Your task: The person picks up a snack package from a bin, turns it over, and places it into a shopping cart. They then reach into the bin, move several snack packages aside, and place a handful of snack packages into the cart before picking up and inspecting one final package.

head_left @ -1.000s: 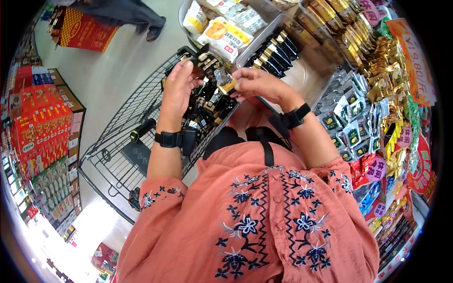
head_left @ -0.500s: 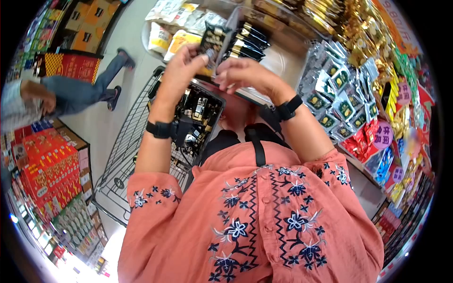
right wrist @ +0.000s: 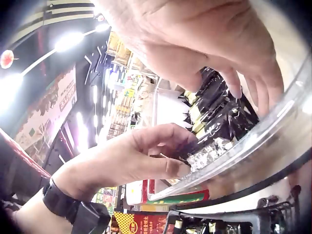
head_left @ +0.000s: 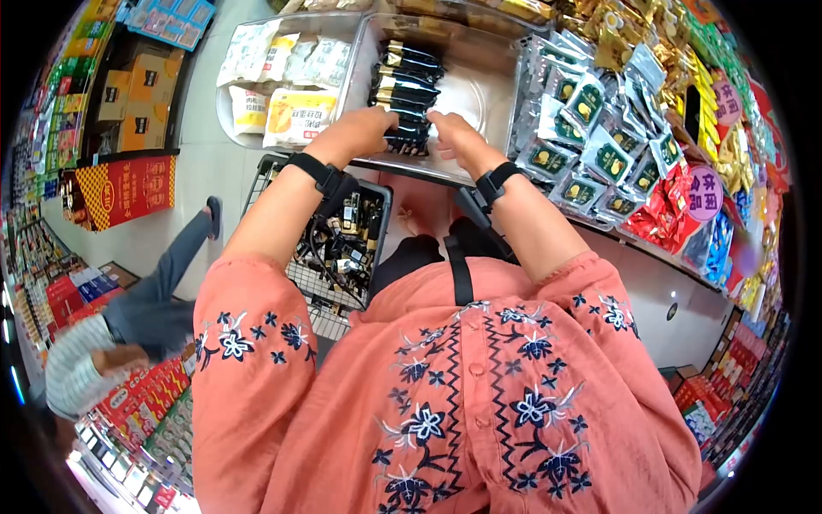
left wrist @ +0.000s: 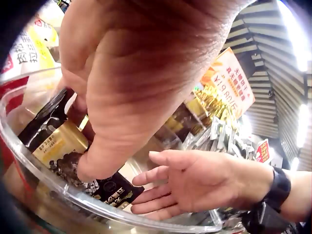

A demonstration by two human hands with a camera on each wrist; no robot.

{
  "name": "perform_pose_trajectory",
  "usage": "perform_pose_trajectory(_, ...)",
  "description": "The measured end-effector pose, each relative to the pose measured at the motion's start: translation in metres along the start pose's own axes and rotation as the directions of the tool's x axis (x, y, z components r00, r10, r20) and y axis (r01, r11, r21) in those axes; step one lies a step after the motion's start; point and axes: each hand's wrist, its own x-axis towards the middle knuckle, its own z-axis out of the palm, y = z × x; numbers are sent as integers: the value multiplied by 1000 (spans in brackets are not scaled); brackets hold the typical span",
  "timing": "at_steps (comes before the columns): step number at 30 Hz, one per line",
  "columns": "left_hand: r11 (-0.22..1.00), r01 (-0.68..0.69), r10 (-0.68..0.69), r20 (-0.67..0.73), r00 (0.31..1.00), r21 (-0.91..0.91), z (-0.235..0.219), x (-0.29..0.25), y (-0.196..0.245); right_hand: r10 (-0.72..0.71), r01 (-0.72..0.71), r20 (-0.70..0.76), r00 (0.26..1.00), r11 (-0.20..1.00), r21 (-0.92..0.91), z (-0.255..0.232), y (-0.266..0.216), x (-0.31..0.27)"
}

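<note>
Both hands reach into a clear plastic bin [head_left: 484, 94] that holds a row of black-and-gold packets [head_left: 407, 73]. My left hand [head_left: 370, 128] has its fingers curled round one black-and-gold packet [left wrist: 56, 141] and holds it at the near end of the row, just inside the bin's rim. My right hand [head_left: 447, 133] lies beside it in the bin, with straight fingers [left wrist: 153, 183] and nothing in it. From the right wrist, the left hand [right wrist: 146, 156] pinches the packet's edge [right wrist: 207, 153].
A wire shopping cart [head_left: 338, 244] with several dark packets stands just below the bin. A second bin of white and yellow bags [head_left: 291, 111] sits to the left. Hanging snack packets [head_left: 591, 111] fill the right. Another person [head_left: 128, 321] bends in the aisle at left.
Both hands rose from above the cart and moved forward into the clear bin. The left hand carried a black-and-gold packet there. The right hand's fingers straightened.
</note>
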Motion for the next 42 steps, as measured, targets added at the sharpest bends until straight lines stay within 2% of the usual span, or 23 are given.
perform_pose_trajectory(2, 996, -6, 1, 69, 998, 85, 9, 10, -2, 27, -28, 82, 996, 1000, 12, -3, 8, 6)
perform_pose_trajectory(3, 993, -20, 10, 83, 997, 118, 13, 12, -1, 45, -44, 43, 998, 998, -34, -1, 8, 8)
perform_pose_trajectory(8, 966, -52, 25, 108, 994, 254, 11, 10, 8, 102, -104, 146, 984, 995, 0, -2, 15, 20)
perform_pose_trajectory(16, 967, -108, 79, 131, 988, 229, 13, 13, 8, 123, -141, 243, 962, 988, 56, -3, 6, 11)
perform_pose_trajectory(19, 970, -112, 83, 141, 987, 215, 13, 16, 7, 130, -156, 217, 968, 982, 107, -2, 8, 17)
perform_pose_trajectory(21, 974, -110, 85, 132, 988, 196, 15, 16, 7, 87, -110, 186, 979, 987, 118, -3, 10, 22)
perform_pose_trajectory(27, 954, -132, 111, 94, 989, 267, 22, 20, 7, 61, -86, 114, 992, 968, 235, 1, 15, 30)
perform_pose_trajectory(30, 942, -64, 43, 70, 997, 330, 24, 24, 10, 61, -82, 90, 994, 963, 257, 2, 19, 34)
perform_pose_trajectory(31, 952, -27, -20, 148, 989, 305, 18, 25, 14, 61, -80, 82, 995, 962, 260, 3, 20, 34)
perform_pose_trajectory(34, 985, 13, -28, 84, 996, 171, 18, 22, -6, -2, -21, 88, 996, 964, 265, -1, 21, 30)
perform_pose_trajectory(35, 996, -8, 10, -18, 1000, 85, 16, 18, -19, 0, -26, 101, 995, 967, 253, -3, 21, 28)
perform_pose_trajectory(36, 998, 56, -56, 14, 998, -17, -8, 17, -17, 2, -30, 114, 994, 970, 242, -6, 20, 25)
perform_pose_trajectory(38, 967, 170, -191, -99, 976, -188, -39, 7, -16, -1, -26, 123, 992, 976, 217, -10, 16, 21)
perform_pose_trajectory(41, 952, 177, -221, -157, 963, -251, -57, -6, -26, 5, -28, 130, 991, 985, 171, -8, 14, 15)
perform_pose_trajectory(42, 959, 147, -176, -102, 979, -243, -55, -9, -20, 16, -37, 139, 990, 987, 155, -7, 14, 13)
